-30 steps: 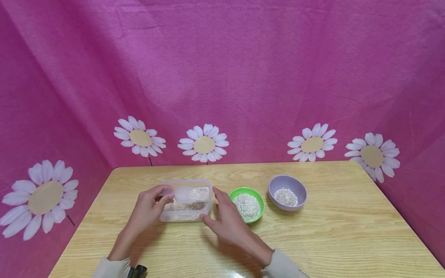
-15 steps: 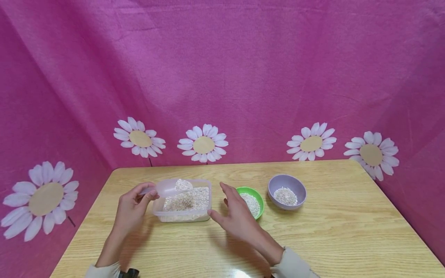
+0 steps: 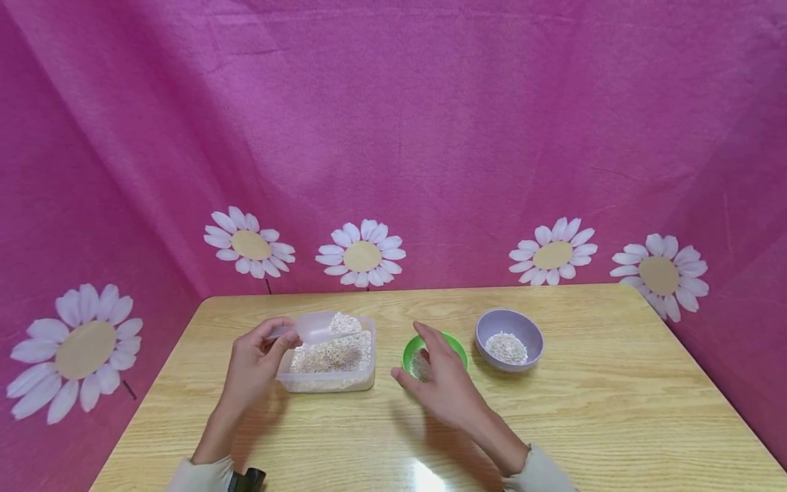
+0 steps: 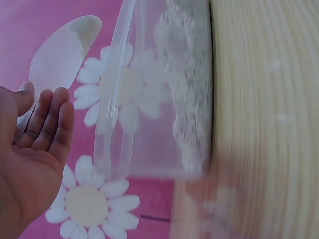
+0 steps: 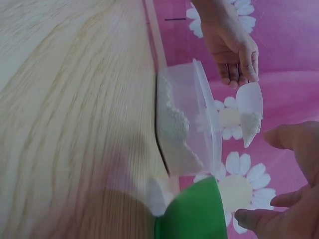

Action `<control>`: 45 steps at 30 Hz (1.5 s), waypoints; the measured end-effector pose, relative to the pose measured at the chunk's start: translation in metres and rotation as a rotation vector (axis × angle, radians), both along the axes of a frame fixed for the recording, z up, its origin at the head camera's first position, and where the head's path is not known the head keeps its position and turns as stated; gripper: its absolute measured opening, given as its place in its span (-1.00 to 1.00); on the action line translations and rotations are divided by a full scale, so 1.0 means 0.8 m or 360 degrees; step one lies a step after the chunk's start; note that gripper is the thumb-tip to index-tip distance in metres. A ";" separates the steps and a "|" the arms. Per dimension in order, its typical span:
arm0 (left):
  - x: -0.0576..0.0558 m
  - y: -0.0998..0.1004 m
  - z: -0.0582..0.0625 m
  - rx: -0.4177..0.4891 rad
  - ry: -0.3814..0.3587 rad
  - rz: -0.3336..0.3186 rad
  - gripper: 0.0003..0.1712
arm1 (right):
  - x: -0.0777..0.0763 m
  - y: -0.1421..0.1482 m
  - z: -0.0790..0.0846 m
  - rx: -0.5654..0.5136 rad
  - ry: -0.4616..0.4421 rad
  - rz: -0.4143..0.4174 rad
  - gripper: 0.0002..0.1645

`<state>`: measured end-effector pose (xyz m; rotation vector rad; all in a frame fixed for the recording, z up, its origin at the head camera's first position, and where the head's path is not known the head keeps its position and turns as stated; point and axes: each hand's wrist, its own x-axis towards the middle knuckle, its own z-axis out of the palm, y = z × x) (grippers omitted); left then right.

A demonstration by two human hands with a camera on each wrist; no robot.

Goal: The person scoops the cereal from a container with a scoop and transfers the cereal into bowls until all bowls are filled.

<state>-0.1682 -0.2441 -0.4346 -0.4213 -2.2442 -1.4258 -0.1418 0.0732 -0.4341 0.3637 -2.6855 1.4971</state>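
Note:
My left hand (image 3: 255, 362) pinches the handle of a translucent scoop (image 3: 315, 329), held above the plastic container (image 3: 326, 383). Pale oat-like flakes (image 3: 346, 322) lie at the scoop's tip. In the left wrist view the scoop (image 4: 59, 55) is clear of the container's rim (image 4: 113, 99). More flakes (image 3: 335, 355) fill the lower part of the container. My right hand (image 3: 449, 389) hovers with spread fingers over the near side of the green bowl (image 3: 458, 347), holding nothing and partly hiding it. The right wrist view shows the green bowl (image 5: 194, 211) just below that hand (image 5: 289, 199).
A purple bowl (image 3: 509, 321) with some flakes in it stands to the right of the green one. The wooden table (image 3: 615, 396) ends at a pink cloth (image 3: 430, 137) printed with daisies.
The scoop has come up out of the container's flakes, now carrying some at its tip. My right hand has left the container's side and moved right, over the green bowl.

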 end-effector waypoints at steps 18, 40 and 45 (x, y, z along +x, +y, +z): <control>-0.033 0.113 0.004 -0.0003 -0.0194 -0.0220 -0.88 | -0.001 0.084 -0.002 0.0161 0.0195 -0.0175 0.02; -0.062 0.242 0.011 -0.0220 -0.0165 -0.0562 -0.82 | 0.006 0.187 -0.019 0.0392 0.0333 -0.0472 0.04; -0.066 0.258 0.014 -0.0348 -0.0161 -0.0591 -0.77 | 0.004 0.195 -0.028 0.0336 0.0147 -0.0423 0.11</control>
